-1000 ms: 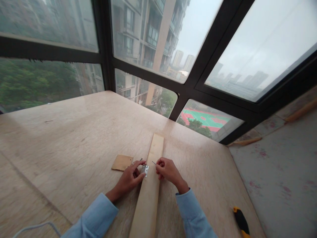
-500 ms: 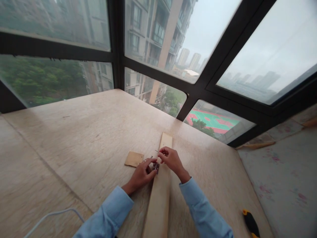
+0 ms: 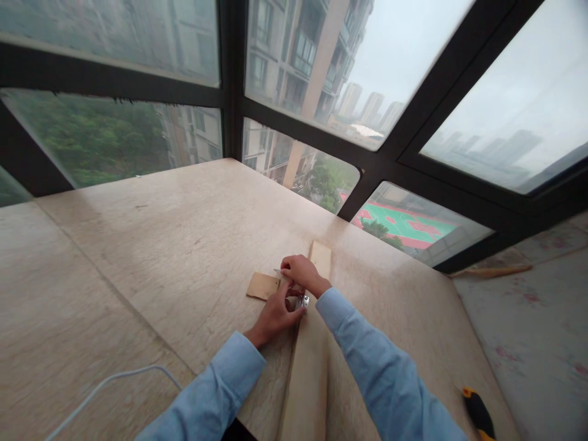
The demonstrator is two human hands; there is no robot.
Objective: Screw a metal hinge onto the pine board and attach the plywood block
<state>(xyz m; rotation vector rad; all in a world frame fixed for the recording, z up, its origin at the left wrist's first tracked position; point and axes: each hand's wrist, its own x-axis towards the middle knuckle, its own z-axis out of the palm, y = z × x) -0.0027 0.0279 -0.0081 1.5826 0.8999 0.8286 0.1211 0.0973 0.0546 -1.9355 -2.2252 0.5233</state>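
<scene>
A long pale wooden board lies on the stone-patterned surface and runs away from me. My left hand pinches a small silver hinge at the board's left edge. Above and partly over the left fingertips is my right hand, closed on a thin metal pin whose end points left; whether it is a screw or a nail cannot be made out. A small square wooden piece with a hole near its edge lies just left of the hands.
A yellow and black tool handle rests at the lower right near the papered wall. At lower left a white cable curves over the surface. Dark window frames border the far edge.
My right hand has moved left with the pin, from the board's right side across to above my left hand. The left hand keeps the hinge at the board edge. The whole view has shifted.
</scene>
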